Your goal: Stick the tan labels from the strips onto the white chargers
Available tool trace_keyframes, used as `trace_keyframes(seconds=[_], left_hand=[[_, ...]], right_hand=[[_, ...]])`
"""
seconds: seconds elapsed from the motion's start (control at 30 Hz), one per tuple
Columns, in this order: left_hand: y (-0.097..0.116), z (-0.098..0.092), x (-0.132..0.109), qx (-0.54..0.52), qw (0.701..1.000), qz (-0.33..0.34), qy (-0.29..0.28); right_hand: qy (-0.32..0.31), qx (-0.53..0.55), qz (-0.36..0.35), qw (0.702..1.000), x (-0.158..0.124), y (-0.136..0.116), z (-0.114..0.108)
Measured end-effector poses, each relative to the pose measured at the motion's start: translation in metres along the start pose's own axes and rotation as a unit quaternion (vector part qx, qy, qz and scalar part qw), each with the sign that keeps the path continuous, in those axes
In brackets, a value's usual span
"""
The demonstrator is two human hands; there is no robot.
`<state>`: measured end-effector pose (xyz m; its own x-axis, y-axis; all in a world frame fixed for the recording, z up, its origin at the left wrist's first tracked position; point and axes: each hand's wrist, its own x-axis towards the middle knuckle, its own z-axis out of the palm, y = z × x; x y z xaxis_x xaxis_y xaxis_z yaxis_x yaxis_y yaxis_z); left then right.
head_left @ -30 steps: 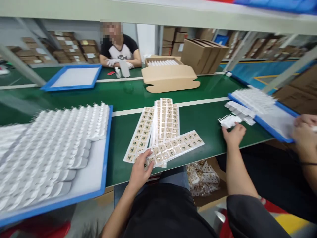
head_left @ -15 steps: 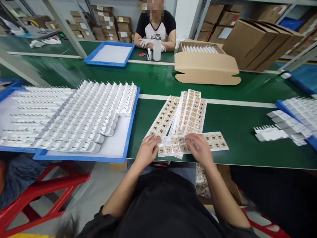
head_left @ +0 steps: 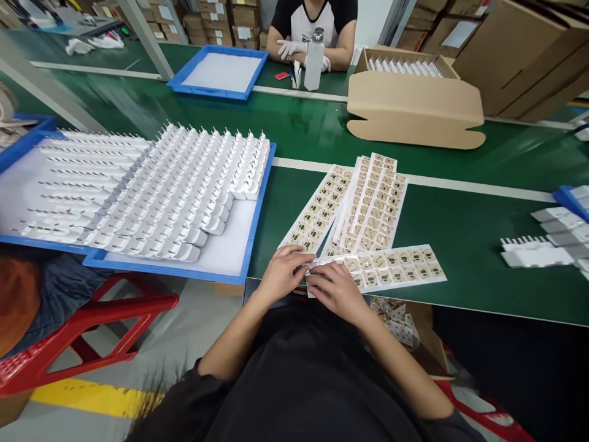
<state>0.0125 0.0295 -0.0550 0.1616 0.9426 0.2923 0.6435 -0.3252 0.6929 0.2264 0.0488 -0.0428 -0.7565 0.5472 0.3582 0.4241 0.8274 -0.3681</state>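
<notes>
Your left hand [head_left: 281, 274] and right hand [head_left: 335, 290] meet at the left end of the nearest label sheet [head_left: 391, 270], fingers pinching its corner. The sheet lies on the green worktop [head_left: 469, 233], long axis running rightward from your fingers; both hands are equally close. Three or so more sheets [head_left: 363, 202] fan out behind it. One blue tray [head_left: 251, 245] of white parts sits left.

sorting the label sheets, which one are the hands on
The sheet lying crosswise nearest the table edge; both hands pinch its left end. The others fan lengthwise behind it.
</notes>
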Motion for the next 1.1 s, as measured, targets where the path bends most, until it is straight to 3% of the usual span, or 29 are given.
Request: trace_keyframes(seconds=[0.3,0.43,0.5,0.6,0.7,0.8,0.93,1.1], left_hand=[[0.006,0.002,0.004,0.038,0.999,0.005,0.014],[0.009,0.005,0.008,0.050,0.999,-0.011,0.017],[0.009,0.008,0.010,0.048,0.999,-0.016,0.014],[0.009,0.012,0.012,0.050,0.999,-0.017,0.012],[0.009,0.009,0.018,0.050,0.998,-0.002,0.023],[0.006,-0.014,0.031,0.086,0.994,0.000,0.066],[-0.004,-0.072,0.048,0.232,0.962,-0.086,0.119],[-0.030,-0.129,0.039,0.371,0.904,-0.187,0.104]], right_hand=[[0.014,-0.040,-0.040,0.998,0.009,0.004,0.002],[0.033,0.072,-0.024,0.997,-0.003,0.008,-0.010],[0.071,0.168,0.020,0.983,-0.012,0.011,-0.019],[0.153,0.280,0.137,0.938,-0.018,0.021,-0.026],[0.183,0.346,0.209,0.896,-0.013,0.033,-0.023],[0.183,0.373,0.229,0.880,-0.007,0.041,-0.017],[0.205,0.389,0.235,0.867,-0.010,0.043,-0.015],[0.218,0.387,0.241,0.863,-0.016,0.045,-0.014]])
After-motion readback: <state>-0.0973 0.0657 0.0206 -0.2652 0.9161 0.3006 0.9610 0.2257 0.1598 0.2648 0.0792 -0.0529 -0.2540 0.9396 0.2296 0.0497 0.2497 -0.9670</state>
